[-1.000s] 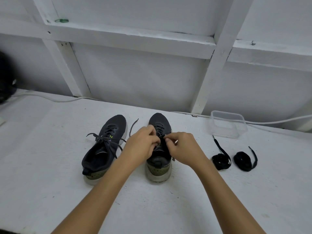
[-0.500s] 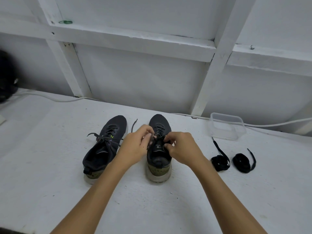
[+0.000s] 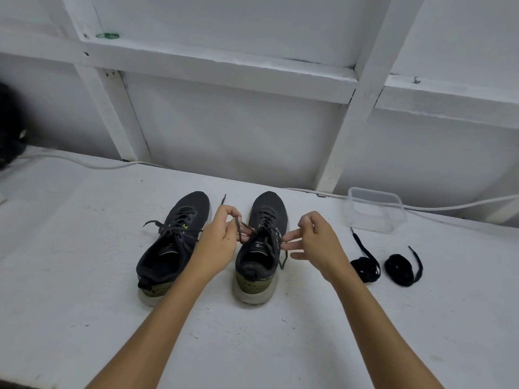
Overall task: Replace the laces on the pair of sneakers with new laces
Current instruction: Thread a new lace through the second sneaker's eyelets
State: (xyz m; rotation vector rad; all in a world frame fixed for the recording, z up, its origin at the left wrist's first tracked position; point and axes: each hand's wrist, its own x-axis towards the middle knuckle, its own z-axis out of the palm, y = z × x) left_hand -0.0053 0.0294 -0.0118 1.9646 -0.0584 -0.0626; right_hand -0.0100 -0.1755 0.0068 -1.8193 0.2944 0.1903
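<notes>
Left hand: the left hand (image 3: 217, 242) hangs over the gap between the 2 sneakers, fingers curled, pinching the old lace (image 3: 247, 230) of the right-side sneaker and drawing it out to the left
Right hand: the right hand (image 3: 316, 240) sits just right of the same shoe, fingers loosely spread; its fingertips (image 3: 286, 237) point at the lace by the eyelets, but I cannot tell whether they pinch it or only touch it
Right-side sneaker: the right-side sneaker (image 3: 259, 258) stands upright on the white table (image 3: 84, 276), toe toward the wall, lace loosened at the top, 1 end dangling down its right flank
Left-side sneaker: the left-side sneaker (image 3: 168, 248) stands just beside it, toe angled the same way, laced, with loose ends splayed out to the left and across the tongue
New laces: 2 black coiled bundles lie on the table right of the hands, the nearer bundle (image 3: 365, 269) and the farther bundle (image 3: 400, 268), apart from each other, each with 1 tail trailing upward
Container: a clear plastic container (image 3: 375, 210) sits behind the bundles, near the wall
Cable: a white cable (image 3: 84, 164) runs along the table's back edge
</notes>
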